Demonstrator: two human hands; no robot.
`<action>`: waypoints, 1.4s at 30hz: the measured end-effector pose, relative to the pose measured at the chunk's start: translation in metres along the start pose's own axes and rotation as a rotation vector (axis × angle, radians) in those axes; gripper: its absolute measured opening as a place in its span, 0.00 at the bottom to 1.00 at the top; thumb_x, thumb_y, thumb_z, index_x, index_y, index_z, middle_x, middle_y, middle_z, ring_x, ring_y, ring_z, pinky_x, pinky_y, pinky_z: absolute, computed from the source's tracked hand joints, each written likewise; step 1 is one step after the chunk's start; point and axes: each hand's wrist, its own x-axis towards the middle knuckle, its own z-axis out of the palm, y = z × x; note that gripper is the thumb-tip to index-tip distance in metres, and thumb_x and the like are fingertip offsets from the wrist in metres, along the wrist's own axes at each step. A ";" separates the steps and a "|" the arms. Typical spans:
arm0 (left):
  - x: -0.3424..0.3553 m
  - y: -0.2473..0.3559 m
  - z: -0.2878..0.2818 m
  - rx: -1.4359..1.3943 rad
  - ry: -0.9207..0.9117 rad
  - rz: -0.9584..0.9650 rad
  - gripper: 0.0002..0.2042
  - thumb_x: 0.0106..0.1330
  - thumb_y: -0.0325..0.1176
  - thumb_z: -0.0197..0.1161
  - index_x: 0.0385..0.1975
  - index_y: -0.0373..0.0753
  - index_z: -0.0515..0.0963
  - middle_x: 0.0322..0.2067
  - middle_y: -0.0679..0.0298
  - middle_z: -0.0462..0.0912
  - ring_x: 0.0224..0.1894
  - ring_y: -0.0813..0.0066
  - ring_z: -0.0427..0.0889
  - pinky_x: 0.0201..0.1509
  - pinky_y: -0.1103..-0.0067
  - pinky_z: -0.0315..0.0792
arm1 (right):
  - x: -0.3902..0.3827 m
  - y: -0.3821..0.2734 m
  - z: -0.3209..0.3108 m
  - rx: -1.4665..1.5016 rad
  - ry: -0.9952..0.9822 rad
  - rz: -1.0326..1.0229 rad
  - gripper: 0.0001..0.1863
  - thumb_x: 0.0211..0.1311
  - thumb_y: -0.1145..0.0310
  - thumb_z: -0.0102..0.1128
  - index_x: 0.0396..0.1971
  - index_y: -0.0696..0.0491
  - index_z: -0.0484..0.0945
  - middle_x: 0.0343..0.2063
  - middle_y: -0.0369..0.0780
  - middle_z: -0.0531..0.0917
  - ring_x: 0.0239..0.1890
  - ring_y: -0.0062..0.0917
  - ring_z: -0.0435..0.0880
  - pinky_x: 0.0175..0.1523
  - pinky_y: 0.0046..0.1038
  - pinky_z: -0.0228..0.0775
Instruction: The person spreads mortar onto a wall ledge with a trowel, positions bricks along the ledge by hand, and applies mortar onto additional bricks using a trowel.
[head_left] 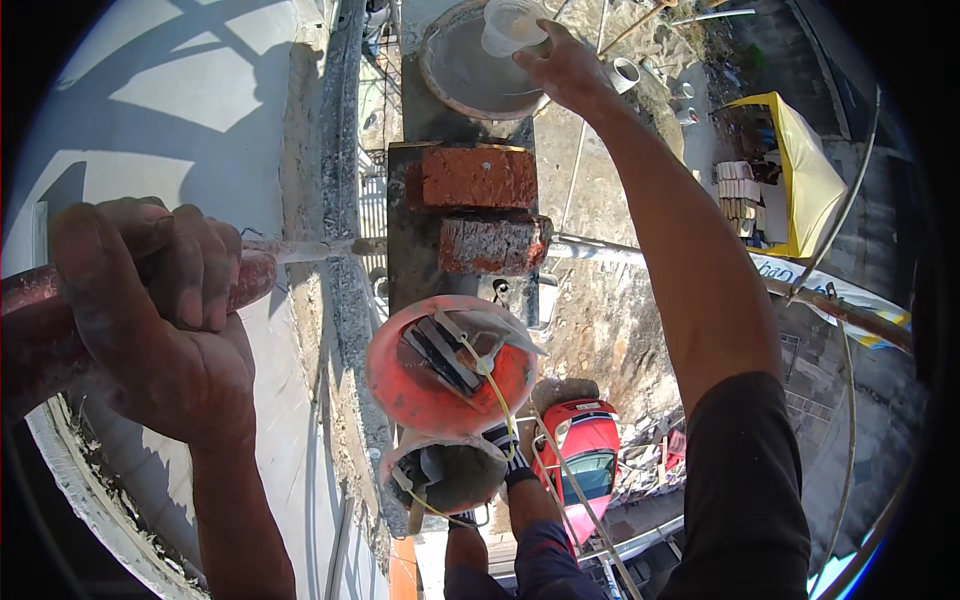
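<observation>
My left hand [160, 300] grips a dusty red bar [30, 340] at the left. At the top, my right hand [570, 70] holds a translucent plastic container [505, 25] by its side, over or in a round basin [440, 65] of greyish liquid. Two red bricks [478, 178], the lower one crusted with pale residue [490, 245], lie across a dark plank [410, 290] just below the basin. An orange bucket [400, 370] with tools in it and a grey bucket [475, 470] sit near my feet.
A pale wall [200, 130] stands left. Scaffold poles [845, 320] cross the right side at height. Far below are rubble-strewn ground [600, 330], a red car [575, 430], a yellow canopy [810, 200] over stacked pale items [738, 190] and a banner [810, 275].
</observation>
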 end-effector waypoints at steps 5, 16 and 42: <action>0.007 0.005 -0.014 0.145 -0.249 0.201 0.18 0.79 0.46 0.36 0.40 0.44 0.73 0.12 0.74 0.57 0.12 0.86 0.50 0.19 0.84 0.51 | 0.012 0.013 0.063 -0.496 -0.342 -0.128 0.33 0.64 0.46 0.56 0.66 0.46 0.67 0.57 0.44 0.79 0.62 0.39 0.74 0.65 0.36 0.65; 0.001 0.006 -0.008 0.097 -0.229 0.063 0.16 0.78 0.48 0.40 0.32 0.47 0.69 0.14 0.74 0.55 0.15 0.85 0.51 0.22 0.83 0.54 | 0.073 0.042 -0.021 0.100 0.059 0.091 0.16 0.63 0.57 0.53 0.43 0.50 0.83 0.38 0.44 0.85 0.43 0.36 0.84 0.50 0.35 0.73; 0.005 -0.009 0.010 -0.010 0.114 0.133 0.12 0.67 0.34 0.65 0.23 0.39 0.74 0.18 0.72 0.71 0.19 0.85 0.67 0.22 0.84 0.61 | -0.341 0.020 -0.250 0.360 0.088 0.406 0.11 0.69 0.69 0.56 0.46 0.53 0.83 0.19 0.22 0.67 0.19 0.05 0.57 0.24 0.14 0.50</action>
